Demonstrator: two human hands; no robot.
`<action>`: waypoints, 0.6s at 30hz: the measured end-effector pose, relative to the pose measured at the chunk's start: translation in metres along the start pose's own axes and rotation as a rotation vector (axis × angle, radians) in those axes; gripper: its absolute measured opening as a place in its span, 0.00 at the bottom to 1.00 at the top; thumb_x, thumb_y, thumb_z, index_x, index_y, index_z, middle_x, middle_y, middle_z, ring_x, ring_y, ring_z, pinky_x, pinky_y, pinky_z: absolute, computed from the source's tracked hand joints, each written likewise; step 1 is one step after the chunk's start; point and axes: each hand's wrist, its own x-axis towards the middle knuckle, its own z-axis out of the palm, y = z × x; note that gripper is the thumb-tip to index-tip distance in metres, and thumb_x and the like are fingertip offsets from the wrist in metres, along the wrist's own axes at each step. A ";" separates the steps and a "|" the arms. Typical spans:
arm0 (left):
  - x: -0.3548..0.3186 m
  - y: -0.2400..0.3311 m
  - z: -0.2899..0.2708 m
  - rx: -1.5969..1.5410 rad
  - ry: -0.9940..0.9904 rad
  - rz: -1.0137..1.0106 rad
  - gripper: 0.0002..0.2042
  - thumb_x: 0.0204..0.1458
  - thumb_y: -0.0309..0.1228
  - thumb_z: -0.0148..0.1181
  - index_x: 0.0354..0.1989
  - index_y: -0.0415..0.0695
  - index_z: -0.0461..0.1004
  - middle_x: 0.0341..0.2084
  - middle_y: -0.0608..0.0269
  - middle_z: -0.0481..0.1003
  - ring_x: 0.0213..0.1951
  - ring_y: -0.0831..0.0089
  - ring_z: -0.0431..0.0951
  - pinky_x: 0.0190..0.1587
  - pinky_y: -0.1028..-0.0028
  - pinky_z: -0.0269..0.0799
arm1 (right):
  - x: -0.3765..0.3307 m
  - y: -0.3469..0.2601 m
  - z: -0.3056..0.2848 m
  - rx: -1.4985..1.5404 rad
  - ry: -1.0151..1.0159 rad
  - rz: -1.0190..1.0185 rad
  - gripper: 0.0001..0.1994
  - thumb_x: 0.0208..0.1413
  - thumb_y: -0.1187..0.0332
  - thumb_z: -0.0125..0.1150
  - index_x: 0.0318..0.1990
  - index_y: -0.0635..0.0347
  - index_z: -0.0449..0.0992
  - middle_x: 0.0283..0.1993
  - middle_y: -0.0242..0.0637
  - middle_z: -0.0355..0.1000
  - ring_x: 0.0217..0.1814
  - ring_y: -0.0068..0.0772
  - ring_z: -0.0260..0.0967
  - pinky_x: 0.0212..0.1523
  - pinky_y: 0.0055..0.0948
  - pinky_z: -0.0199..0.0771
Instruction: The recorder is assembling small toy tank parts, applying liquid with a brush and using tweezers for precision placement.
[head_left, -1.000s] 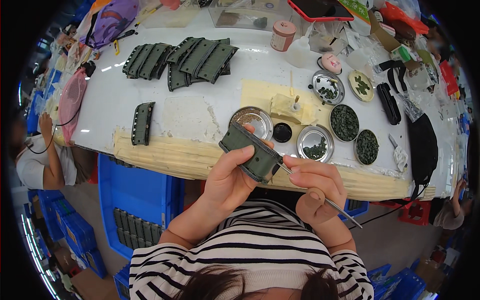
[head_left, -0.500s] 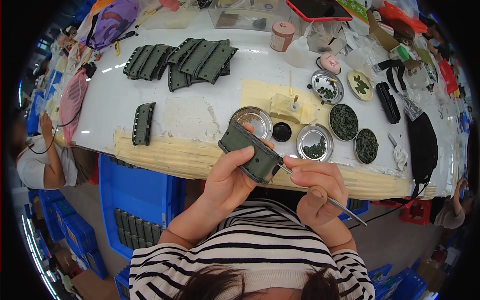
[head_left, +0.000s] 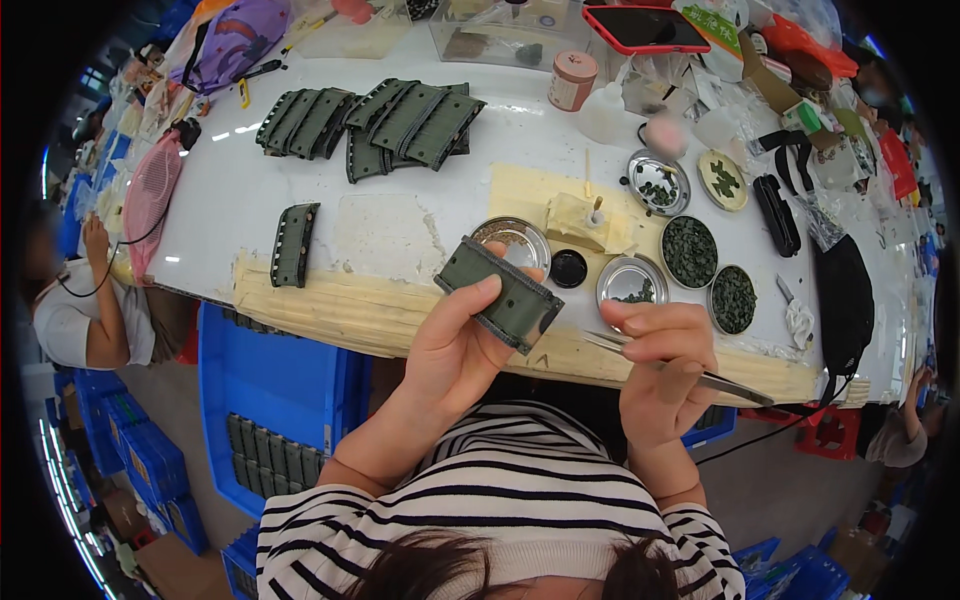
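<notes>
Your left hand (head_left: 455,345) is wrapped tight around a dark green block (head_left: 500,293), with your thumb on its side. You hold it up just above the near edge of the white table (head_left: 380,230). Your right hand (head_left: 660,365) pinches thin metal tweezers (head_left: 680,368), and their tips sit just beside the block. Your two hands are close but not touching. Keep the block still and tilted toward you so you can see its face. Move the tweezers slowly. The little round dishes (head_left: 632,280) with small dark bits sit just past your right hand, easy to reach. A pile of green blocks (head_left: 375,125) waits far beyond your left hand.
</notes>
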 end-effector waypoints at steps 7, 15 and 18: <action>0.013 0.016 0.002 -0.239 -0.113 0.068 0.24 0.64 0.36 0.43 0.64 0.34 0.53 0.58 0.40 0.62 0.61 0.55 0.63 0.58 0.66 0.72 | 0.001 -0.052 0.012 0.431 -0.232 -0.043 0.10 0.58 0.70 0.58 0.32 0.71 0.77 0.21 0.38 0.67 0.18 0.31 0.63 0.21 0.27 0.67; 0.014 0.016 0.003 -0.562 -0.234 -0.198 0.27 0.59 0.49 0.48 0.58 0.40 0.64 0.50 0.44 0.68 0.52 0.56 0.72 0.53 0.75 0.77 | 0.023 -0.069 0.024 0.869 -0.430 -0.061 0.16 0.59 0.69 0.56 0.22 0.72 0.72 0.18 0.40 0.65 0.11 0.28 0.55 0.13 0.28 0.57; 0.014 0.016 0.004 -0.593 -0.240 -0.224 0.27 0.59 0.49 0.49 0.57 0.38 0.65 0.49 0.44 0.68 0.51 0.57 0.73 0.53 0.75 0.77 | 0.025 -0.068 0.023 0.875 -0.454 -0.021 0.12 0.54 0.73 0.62 0.21 0.70 0.72 0.16 0.39 0.64 0.11 0.30 0.56 0.14 0.28 0.59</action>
